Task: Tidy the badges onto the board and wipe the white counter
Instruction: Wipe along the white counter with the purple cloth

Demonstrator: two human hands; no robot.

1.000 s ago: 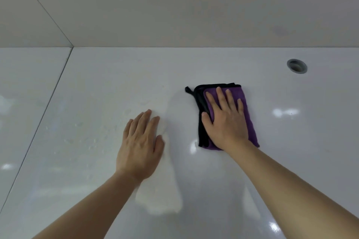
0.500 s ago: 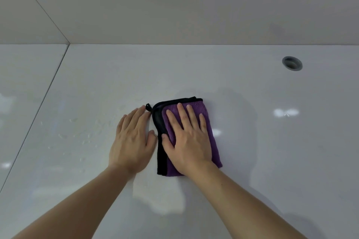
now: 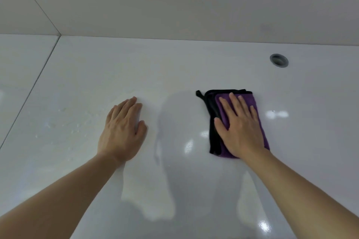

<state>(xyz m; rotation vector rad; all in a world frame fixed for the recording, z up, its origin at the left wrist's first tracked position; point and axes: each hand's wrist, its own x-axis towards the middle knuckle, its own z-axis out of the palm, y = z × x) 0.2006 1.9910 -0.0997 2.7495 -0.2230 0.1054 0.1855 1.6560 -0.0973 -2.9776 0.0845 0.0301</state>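
Note:
A folded purple cloth with a black edge [image 3: 212,122] lies flat on the glossy white counter [image 3: 174,68], right of centre. My right hand [image 3: 239,128] presses down on the cloth, palm flat and fingers spread, covering most of it. My left hand [image 3: 124,130] rests palm down on the bare counter to the left, holding nothing. Small water droplets [image 3: 64,122] speckle the counter left of my left hand. No badges or board are in view.
A round grey grommet hole [image 3: 279,60] sits in the counter at the far right. A seam [image 3: 33,85] runs diagonally down the counter's left side. A plain wall [image 3: 174,2] rises behind the counter's back edge.
My right hand slid the cloth left until it touched my left hand, then back to the right. My left hand stayed planted on the counter.

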